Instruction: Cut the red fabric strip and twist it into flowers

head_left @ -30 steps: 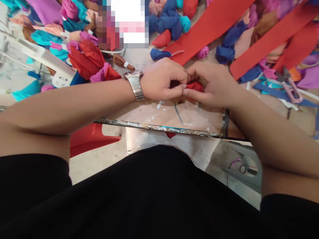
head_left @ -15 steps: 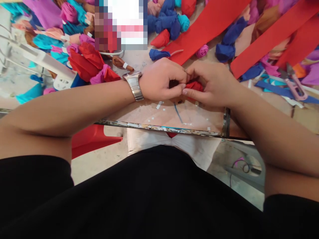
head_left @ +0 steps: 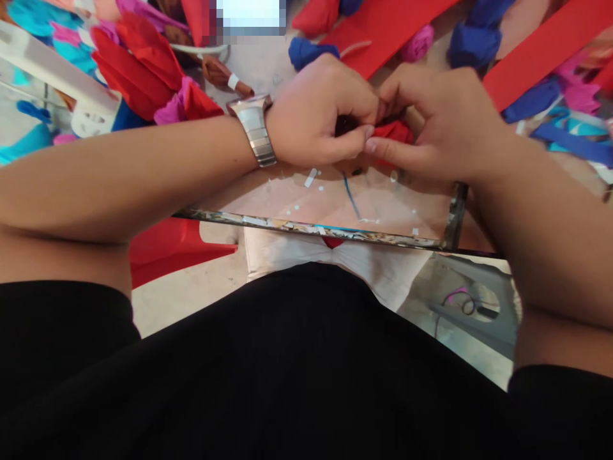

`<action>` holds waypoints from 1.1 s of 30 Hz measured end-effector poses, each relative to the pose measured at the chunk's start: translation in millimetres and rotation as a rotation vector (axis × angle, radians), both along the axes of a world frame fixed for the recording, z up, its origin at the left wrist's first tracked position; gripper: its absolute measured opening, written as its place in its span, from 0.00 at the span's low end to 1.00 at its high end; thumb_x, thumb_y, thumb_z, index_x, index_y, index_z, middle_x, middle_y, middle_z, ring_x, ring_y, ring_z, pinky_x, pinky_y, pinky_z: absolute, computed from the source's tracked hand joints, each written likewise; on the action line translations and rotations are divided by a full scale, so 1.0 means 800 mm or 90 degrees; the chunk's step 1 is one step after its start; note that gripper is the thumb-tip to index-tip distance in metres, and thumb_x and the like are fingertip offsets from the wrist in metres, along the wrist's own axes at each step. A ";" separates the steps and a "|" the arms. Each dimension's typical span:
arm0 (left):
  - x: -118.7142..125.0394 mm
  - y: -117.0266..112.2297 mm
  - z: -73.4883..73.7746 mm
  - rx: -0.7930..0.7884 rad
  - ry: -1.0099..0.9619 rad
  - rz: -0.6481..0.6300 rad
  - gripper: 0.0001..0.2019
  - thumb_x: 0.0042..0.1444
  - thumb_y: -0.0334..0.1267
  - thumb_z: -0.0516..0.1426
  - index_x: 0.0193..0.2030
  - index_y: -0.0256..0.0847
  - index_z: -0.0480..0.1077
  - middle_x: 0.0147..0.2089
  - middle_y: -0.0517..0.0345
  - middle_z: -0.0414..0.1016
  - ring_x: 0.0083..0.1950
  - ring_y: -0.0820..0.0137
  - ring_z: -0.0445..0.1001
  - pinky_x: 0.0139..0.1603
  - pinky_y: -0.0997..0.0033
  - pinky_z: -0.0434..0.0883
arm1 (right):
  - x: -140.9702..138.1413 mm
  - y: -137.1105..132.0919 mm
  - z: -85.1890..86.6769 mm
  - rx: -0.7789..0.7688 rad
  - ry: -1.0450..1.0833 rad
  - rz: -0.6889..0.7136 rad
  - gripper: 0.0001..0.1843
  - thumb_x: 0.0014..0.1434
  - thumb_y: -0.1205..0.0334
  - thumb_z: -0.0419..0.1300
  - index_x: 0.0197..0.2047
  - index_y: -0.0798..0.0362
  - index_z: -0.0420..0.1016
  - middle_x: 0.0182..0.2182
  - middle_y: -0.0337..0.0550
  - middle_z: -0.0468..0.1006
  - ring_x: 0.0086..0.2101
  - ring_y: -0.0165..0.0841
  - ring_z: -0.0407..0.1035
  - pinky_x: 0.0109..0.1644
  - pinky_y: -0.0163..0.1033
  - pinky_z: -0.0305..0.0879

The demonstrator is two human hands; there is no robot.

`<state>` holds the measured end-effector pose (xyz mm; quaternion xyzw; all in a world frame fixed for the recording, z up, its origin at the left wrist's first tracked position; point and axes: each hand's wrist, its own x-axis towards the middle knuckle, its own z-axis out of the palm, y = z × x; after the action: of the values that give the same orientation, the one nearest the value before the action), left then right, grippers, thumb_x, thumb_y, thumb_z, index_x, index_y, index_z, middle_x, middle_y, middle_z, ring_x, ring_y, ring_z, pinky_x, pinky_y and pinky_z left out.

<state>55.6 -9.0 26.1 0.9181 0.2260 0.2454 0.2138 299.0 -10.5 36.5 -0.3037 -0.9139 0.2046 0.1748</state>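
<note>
Thumbs nearer me, curled fingers beyond, I hold a small red crinkled piece (head_left: 395,132) above the desk (head_left: 387,201). My right hand (head_left: 450,124) has it clamped between thumb and fingers; my left hand (head_left: 316,115) meets the right at the fingertips, its thumb and forefinger close together, though I cannot tell whether they grip the piece's hidden end. The material looks thin and likely to tear, so a light, even pinch seems best: right steady, left making small moves, no tugging.

Nearest my body, the desk's front edge is lined with paper bits; between it and my hands lies a mostly bare strip with a few white scraps (head_left: 311,177), which should give room to lower both wrists. Beyond my knuckles, a blue bundle (head_left: 311,53) and a long red strip (head_left: 393,38) crowd close, leaving little space for reaching forward.
</note>
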 end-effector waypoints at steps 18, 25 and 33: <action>0.001 0.001 0.001 0.040 0.070 0.038 0.25 0.66 0.48 0.48 0.36 0.27 0.78 0.31 0.57 0.67 0.39 0.79 0.73 0.45 0.69 0.59 | 0.005 0.003 -0.001 0.013 -0.013 -0.008 0.27 0.67 0.33 0.62 0.53 0.47 0.76 0.42 0.34 0.79 0.39 0.24 0.70 0.44 0.36 0.65; 0.001 0.001 0.001 0.037 0.068 0.032 0.26 0.66 0.48 0.47 0.36 0.28 0.79 0.32 0.55 0.68 0.39 0.76 0.74 0.45 0.66 0.63 | 0.004 0.003 0.000 0.014 -0.016 -0.011 0.21 0.68 0.36 0.61 0.53 0.41 0.77 0.43 0.32 0.80 0.39 0.25 0.72 0.45 0.37 0.69; 0.002 0.000 0.001 0.040 0.062 0.025 0.22 0.67 0.45 0.51 0.36 0.29 0.79 0.31 0.57 0.66 0.37 0.77 0.72 0.45 0.68 0.63 | 0.001 0.005 0.000 -0.007 -0.017 -0.038 0.21 0.64 0.37 0.61 0.51 0.41 0.77 0.42 0.32 0.82 0.39 0.28 0.74 0.44 0.43 0.68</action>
<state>57.1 -8.6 27.2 0.9306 0.2462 0.2118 0.1686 299.7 -6.6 36.5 -0.3345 -0.9056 0.2001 0.1674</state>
